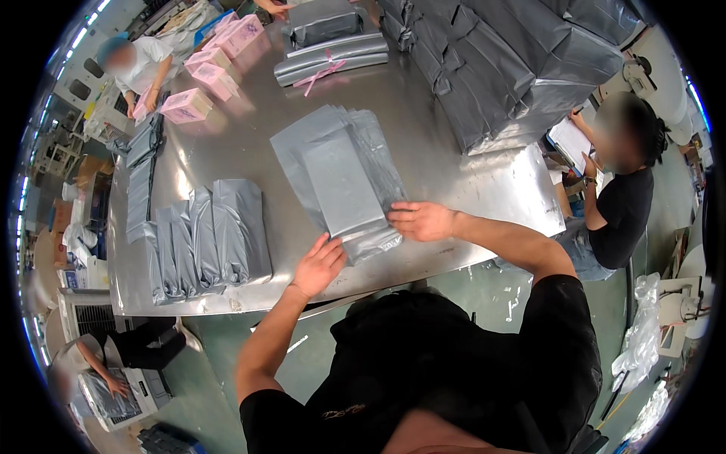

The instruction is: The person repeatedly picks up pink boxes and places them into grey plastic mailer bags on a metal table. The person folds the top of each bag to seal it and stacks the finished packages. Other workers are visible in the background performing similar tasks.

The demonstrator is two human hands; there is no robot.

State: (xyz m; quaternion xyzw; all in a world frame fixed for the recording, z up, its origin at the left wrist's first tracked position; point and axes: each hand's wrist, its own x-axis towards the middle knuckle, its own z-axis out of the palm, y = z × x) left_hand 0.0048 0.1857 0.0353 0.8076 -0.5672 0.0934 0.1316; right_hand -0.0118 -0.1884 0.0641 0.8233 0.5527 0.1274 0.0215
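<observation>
A loose, fanned stack of flat grey plastic bags (pixel 340 178) lies in front of me on the metal table. The top one has a smooth rectangular form, and the film at its near end is crumpled and shiny. At its near left corner rests my left hand (pixel 321 265), fingers stretched out and touching the film. My right hand (pixel 421 221) lies along the near right edge with its fingers extended over the plastic. Neither hand visibly grips anything; my right fingertips are partly hidden against the film.
Left on the metal table (pixel 416 261) stand several filled grey packages (pixel 240 231). Farther back are pink boxes (pixel 189 106) and grey rolls tied with pink ribbon (pixel 333 69). A big pile of grey parcels (pixel 522 68) fills the far right. Co-workers are around the table; one holds a clipboard (pixel 571 144).
</observation>
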